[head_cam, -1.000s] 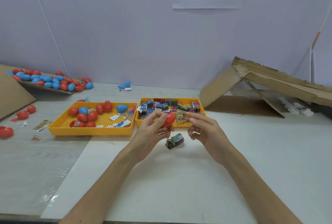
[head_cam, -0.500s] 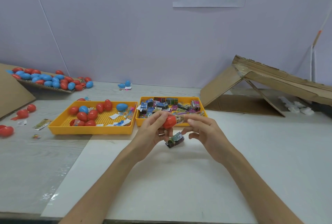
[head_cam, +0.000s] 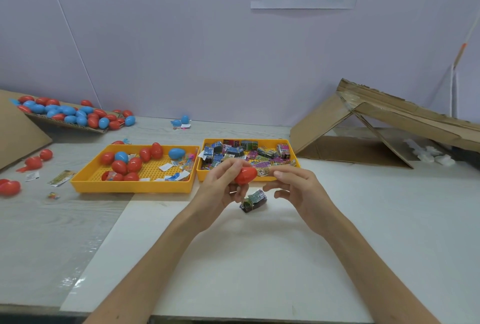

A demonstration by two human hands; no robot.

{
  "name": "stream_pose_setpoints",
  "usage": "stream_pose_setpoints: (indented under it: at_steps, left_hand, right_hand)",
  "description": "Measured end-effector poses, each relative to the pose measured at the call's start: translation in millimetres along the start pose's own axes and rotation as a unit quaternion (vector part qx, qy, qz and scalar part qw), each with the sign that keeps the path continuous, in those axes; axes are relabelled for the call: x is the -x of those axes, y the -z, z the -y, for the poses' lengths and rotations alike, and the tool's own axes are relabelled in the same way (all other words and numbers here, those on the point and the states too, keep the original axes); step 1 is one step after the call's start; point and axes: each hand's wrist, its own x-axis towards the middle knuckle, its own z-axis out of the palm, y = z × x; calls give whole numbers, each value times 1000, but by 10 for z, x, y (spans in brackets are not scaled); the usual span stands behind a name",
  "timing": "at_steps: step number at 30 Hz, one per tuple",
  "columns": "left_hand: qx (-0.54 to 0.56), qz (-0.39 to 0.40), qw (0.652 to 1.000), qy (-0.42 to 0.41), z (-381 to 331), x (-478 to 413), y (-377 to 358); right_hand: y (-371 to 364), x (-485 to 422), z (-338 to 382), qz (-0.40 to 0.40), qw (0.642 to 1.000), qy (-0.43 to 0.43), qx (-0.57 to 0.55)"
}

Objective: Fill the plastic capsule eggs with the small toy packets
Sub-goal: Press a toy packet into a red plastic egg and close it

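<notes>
The counter [head_cam: 46, 232] ends at a dark near edge along the bottom of the view and at the wall [head_cam: 181, 50] behind; a white sheet [head_cam: 389, 219] covers its middle and right, with its left border running slantwise from below the left tray toward the near edge. The widest bare stretch lies on this sheet, around both forearms and off to the right as far as the cardboard lean-to [head_cam: 324, 126]. Two yellow trays stand side by side just beyond the hands: the left tray [head_cam: 130, 187] with red and blue eggs and paper slips, the right tray [head_cam: 293, 153] heaped with toy packets. More eggs lie on a cardboard sheet [head_cam: 65, 126] at far left. The left hand [head_cam: 220, 188] grips a red egg [head_cam: 245, 175] between thumb and curled fingers, raised in front of the right tray. The right hand [head_cam: 298, 191], fingers curled, pinches a small packet [head_cam: 262, 170] whose end meets the egg. A second packet [head_cam: 254, 201] lies on the sheet just below both hands
</notes>
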Motion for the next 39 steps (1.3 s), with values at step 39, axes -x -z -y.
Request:
stream_pose_setpoints:
  at_steps: [39]
  left_hand:
    - [-92,13,996,-14,41,4,-39]
  right_hand:
    - [-13,8,-88,-68,961,195,185]
